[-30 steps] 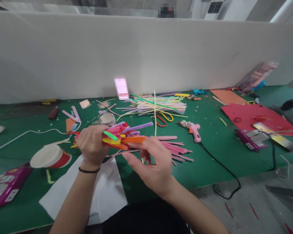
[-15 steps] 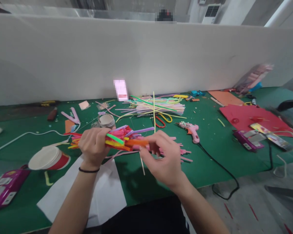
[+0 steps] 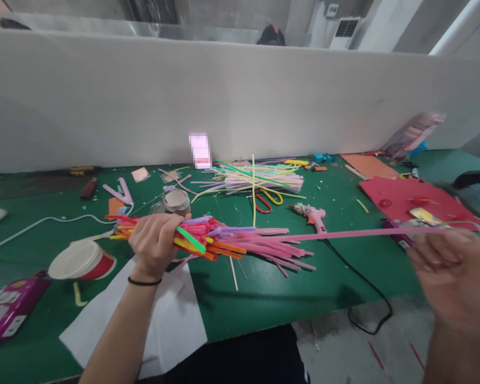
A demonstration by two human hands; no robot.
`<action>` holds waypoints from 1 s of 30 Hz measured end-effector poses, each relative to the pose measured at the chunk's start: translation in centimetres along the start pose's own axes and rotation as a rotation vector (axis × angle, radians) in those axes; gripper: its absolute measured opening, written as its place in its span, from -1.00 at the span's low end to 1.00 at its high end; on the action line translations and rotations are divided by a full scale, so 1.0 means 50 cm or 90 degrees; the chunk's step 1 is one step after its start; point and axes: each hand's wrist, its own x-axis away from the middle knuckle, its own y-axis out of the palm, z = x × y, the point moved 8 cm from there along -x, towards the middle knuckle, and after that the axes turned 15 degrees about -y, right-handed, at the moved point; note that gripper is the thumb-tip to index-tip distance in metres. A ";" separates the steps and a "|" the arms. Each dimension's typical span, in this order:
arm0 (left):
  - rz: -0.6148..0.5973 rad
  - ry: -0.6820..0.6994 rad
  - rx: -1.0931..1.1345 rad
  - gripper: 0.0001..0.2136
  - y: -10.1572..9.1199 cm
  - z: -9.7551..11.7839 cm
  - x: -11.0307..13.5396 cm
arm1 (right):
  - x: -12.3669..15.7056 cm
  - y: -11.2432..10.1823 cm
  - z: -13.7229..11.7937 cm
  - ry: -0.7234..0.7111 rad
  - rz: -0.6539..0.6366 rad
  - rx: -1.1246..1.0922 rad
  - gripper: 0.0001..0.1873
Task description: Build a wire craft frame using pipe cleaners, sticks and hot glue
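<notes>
My left hand (image 3: pixel 155 242) is wrapped around a bundle of mixed pipe cleaners (image 3: pixel 196 234) in red, pink, orange, yellow, green and purple, held above the table. Out at the right edge of the table, my right hand (image 3: pixel 454 272) is closed on the end of a long pink pipe cleaner (image 3: pixel 356 233), which stretches back level toward the bundle. Its fingers are partly blurred. Beyond the bundle's right end, more pink pipe cleaners (image 3: pixel 282 250) fan out; whether they belong to the bundle I cannot tell. A white paper (image 3: pixel 176 309) lies under my left forearm.
Behind the bundle lie pale pipe cleaners (image 3: pixel 260 178), scissors (image 3: pixel 278 196) and a pink glue gun (image 3: pixel 315 216) with a black cord. A paper cup (image 3: pixel 82 260) lies tipped at left. Red sheets (image 3: pixel 408 194) cover the right side. A white partition (image 3: pixel 240 101) closes the back.
My right hand has moved from beside the bundle far to the right, drawing a pink pipe cleaner out straight. My left hand keeps its grip on the bundle in nearly the same place.
</notes>
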 end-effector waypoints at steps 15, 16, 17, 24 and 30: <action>0.051 0.094 -0.038 -0.69 -0.026 0.027 -0.010 | 0.186 0.056 0.273 0.175 -0.187 0.367 -0.67; 0.058 0.088 -0.041 -0.69 -0.028 0.024 -0.010 | 0.174 0.047 0.268 0.152 -0.184 0.405 -0.69; 0.062 0.080 -0.043 -0.69 -0.030 0.020 -0.010 | 0.164 0.035 0.264 0.144 -0.178 0.428 -0.69; 0.054 0.038 -0.032 -0.70 -0.036 0.002 -0.009 | 0.168 -0.043 0.284 0.215 -0.190 0.409 -0.59; 0.040 0.146 -0.041 -0.69 -0.034 0.038 -0.047 | 0.155 0.011 0.207 -0.021 -0.243 0.545 -0.54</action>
